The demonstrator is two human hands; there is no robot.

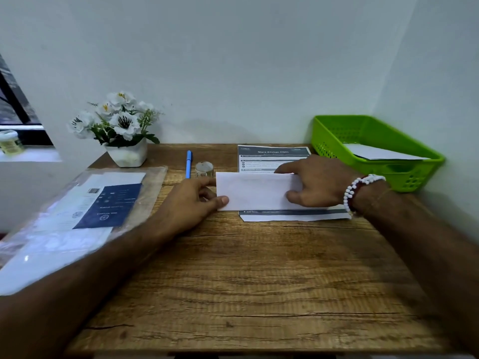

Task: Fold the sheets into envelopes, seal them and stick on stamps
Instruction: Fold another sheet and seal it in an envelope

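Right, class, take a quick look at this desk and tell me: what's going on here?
A person is working on a white envelope at a wooden desk. The left hand pinches its left end and the right hand holds its right end, above a printed sheet. A blue pen and a small roll lie behind. The green basket holds white paper.
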